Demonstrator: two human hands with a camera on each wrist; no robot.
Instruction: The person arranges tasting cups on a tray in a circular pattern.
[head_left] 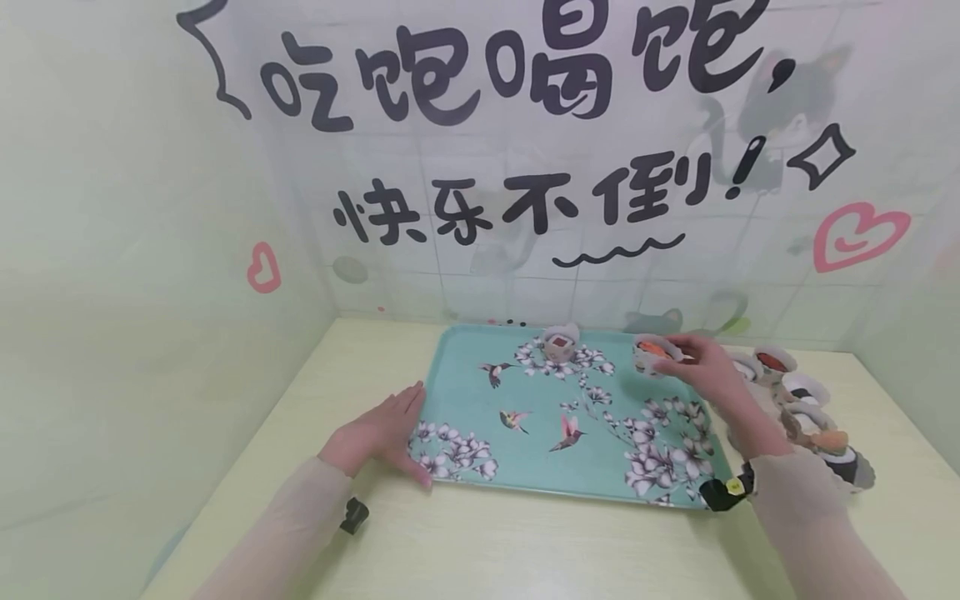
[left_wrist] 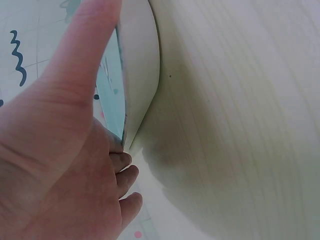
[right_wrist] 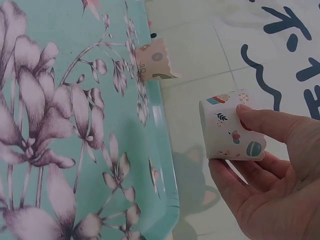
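Note:
My right hand (head_left: 712,375) pinches a small printed paper cup (right_wrist: 227,135) between thumb and fingers. An orange-topped piece shows inside that cup, which hangs above the back right part of the turquoise floral tray (head_left: 525,454). In the right wrist view, bright patterns cover its side. At the tray's left side my left hand (head_left: 375,437) touches the rim, fingers extended along it and thumb near the front corner. A second paper cup (head_left: 558,350), holding a white piece with a dark red centre, stands on the tray near its back edge.
Several paper cups with sushi-like pieces stand on the table right of the tray, partly behind my right forearm; among them is one with a red piece (head_left: 772,362). The pale wooden table (head_left: 517,542) meets a lettered wall covering (head_left: 480,283) behind the tray.

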